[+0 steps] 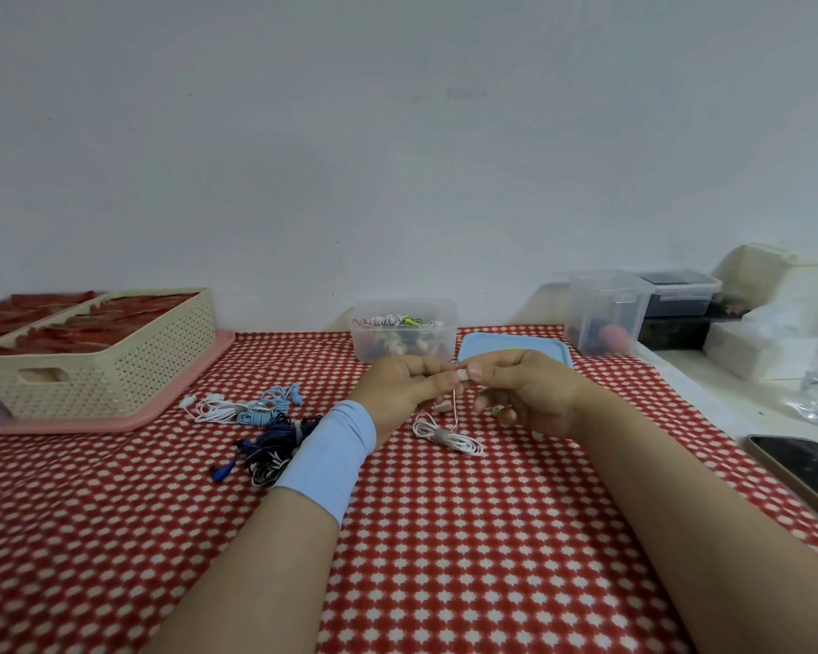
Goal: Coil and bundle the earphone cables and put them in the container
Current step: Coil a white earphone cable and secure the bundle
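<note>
Head camera is showing the left hand [407,384] and right hand [525,389], fingers [485,369] pinching a thin white earphone cable [447,436]. Tucking its end in slowly, keeping the loops tight, is looking best.

On the worktop [445,535], the container [403,339] stands at the back, its lid [515,342] just right. A basket [114,370] sits on a tray [114,420] far left; loose earphone cables [251,417] lie between. A phone [803,469] lies far right.

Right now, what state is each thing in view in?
Left hand: pinches end of white cable.
Right hand: pinches the same end.
White cable: coiled, banded, one end raised.
Container: open, holding coiled cables.
Blue lid: off, flat beside container.
Loose cables: heaped outside container.
</note>
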Demonstrator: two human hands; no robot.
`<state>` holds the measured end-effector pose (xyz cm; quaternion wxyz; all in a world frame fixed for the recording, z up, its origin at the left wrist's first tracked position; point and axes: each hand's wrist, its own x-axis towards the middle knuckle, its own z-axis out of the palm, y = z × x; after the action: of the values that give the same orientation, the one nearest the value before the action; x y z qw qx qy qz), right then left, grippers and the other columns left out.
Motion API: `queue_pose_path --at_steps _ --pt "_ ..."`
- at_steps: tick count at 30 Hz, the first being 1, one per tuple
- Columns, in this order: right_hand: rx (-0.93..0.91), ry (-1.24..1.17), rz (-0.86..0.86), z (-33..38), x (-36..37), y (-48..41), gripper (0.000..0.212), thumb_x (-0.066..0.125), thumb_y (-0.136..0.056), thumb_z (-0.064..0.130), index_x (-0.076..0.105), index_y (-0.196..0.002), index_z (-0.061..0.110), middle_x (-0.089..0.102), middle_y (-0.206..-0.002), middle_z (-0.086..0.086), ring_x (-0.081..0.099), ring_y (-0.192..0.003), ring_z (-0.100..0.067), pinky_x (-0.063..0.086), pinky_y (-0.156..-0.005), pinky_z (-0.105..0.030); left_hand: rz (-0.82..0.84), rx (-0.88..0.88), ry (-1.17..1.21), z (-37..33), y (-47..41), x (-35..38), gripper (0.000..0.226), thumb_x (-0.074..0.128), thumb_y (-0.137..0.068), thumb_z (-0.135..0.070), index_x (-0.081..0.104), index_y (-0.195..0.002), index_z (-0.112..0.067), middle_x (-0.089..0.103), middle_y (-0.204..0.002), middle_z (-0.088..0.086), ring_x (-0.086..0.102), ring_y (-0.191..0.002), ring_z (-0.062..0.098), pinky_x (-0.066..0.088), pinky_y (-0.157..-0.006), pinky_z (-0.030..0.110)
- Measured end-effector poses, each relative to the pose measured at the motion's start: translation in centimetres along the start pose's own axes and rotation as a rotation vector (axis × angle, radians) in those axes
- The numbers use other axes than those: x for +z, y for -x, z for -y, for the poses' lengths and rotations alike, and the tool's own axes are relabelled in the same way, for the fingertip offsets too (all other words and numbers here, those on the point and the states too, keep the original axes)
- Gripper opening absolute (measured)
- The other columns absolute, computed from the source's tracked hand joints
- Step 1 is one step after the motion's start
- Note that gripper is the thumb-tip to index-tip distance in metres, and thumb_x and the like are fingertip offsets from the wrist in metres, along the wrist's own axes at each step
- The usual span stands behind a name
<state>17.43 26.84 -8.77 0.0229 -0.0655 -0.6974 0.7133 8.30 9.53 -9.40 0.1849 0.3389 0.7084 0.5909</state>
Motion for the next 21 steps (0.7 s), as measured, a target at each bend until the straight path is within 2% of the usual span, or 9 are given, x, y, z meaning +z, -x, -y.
queue_pose_path --at_steps 3,5,8,9,11,14,17,21 --pt "0.005 -0.012 0.000 0.13 0.19 0.01 0.033 0.072 -0.075 0.026 0.073 -0.102 0.007 0.074 -0.090 -0.004 0.066 -0.066 -0.011 0.035 -0.042 -0.016 0.035 -0.020 0.123 0.00 0.18 0.07 0.008 0.071 -0.085 -0.019 0.078 -0.090 -0.019 0.074 -0.084 -0.001 0.059 -0.082 0.017 0.048 -0.089 0.039" --pt "0.009 -0.043 0.024 0.20 0.22 0.10 0.037 0.070 -0.077 0.026 0.071 -0.107 0.006 0.074 -0.090 -0.004 0.068 -0.067 -0.011 0.035 -0.042 -0.016 0.059 -0.023 0.212 -0.11 0.24 0.13 0.009 0.071 -0.079 -0.022 0.079 -0.083 -0.019 0.072 -0.080 0.000 0.052 -0.081 0.021 0.044 -0.088 0.040" --pt "0.013 -0.032 0.028 0.28 0.20 0.15 0.033 0.072 -0.076 0.024 0.073 -0.104 0.006 0.074 -0.090 -0.005 0.068 -0.067 -0.011 0.036 -0.042 -0.016 0.086 -0.018 0.217 -0.05 0.23 0.15 0.024 0.076 -0.066 -0.033 0.081 -0.085 -0.019 0.071 -0.091 0.009 0.051 -0.088 0.027 0.046 -0.093 0.043" --pt "0.012 -0.018 0.020 0.33 0.19 0.18 0.028 0.071 -0.077 0.023 0.073 -0.101 0.007 0.074 -0.089 -0.005 0.068 -0.066 -0.011 0.035 -0.041 -0.016 0.089 -0.017 0.215 -0.01 0.20 0.15 0.030 0.077 -0.064 -0.034 0.080 -0.089 -0.017 0.070 -0.094 0.012 0.052 -0.090 0.027 0.046 -0.095 0.044" --pt "0.001 -0.004 0.010 0.56 0.43 0.26 0.023 0.069 -0.079 0.022 0.074 -0.098 0.009 0.074 -0.088 -0.004 0.068 -0.065 -0.010 0.034 -0.041 -0.015 0.081 -0.019 0.225 0.07 0.14 0.02 0.033 0.076 -0.066 -0.033 0.078 -0.093 -0.015 0.071 -0.088 0.007 0.055 -0.085 0.023 0.048 -0.090 0.039" --pt "-0.011 -0.039 0.027 0.85 0.77 0.45 0.024 0.067 -0.081 0.025 0.074 -0.100 0.011 0.075 -0.090 -0.003 0.070 -0.067 -0.009 0.034 -0.042 -0.015 0.058 -0.019 0.255 -0.07 -0.07 -0.01 0.018 0.071 -0.079 -0.022 0.075 -0.094 -0.013 0.071 -0.078 -0.001 0.056 -0.075 0.013 0.048 -0.081 0.030" --pt "-0.004 -0.023 0.024 0.77 0.50 0.49 0.017 0.064 -0.089 0.020 0.073 -0.100 0.010 0.075 -0.090 -0.003 0.071 -0.068 -0.010 0.034 -0.043 -0.016 0.046 -0.014 0.191 0.03 -0.18 -0.16 0.011 0.069 -0.087 -0.015 0.076 -0.095 -0.012 0.072 -0.082 0.001 0.058 -0.078 0.014 0.049 -0.082 0.032" --pt "0.004 0.069 -0.011 0.58 0.43 0.40 0.019 0.071 -0.079 0.023 0.076 -0.094 0.013 0.076 -0.085 -0.003 0.069 -0.065 -0.011 0.037 -0.043 -0.017 0.048 -0.032 0.112 0.37 -0.14 -0.39 0.008 0.071 -0.087 -0.015 0.077 -0.093 -0.015 0.074 -0.088 0.005 0.065 -0.080 0.015 0.052 -0.089 0.035"
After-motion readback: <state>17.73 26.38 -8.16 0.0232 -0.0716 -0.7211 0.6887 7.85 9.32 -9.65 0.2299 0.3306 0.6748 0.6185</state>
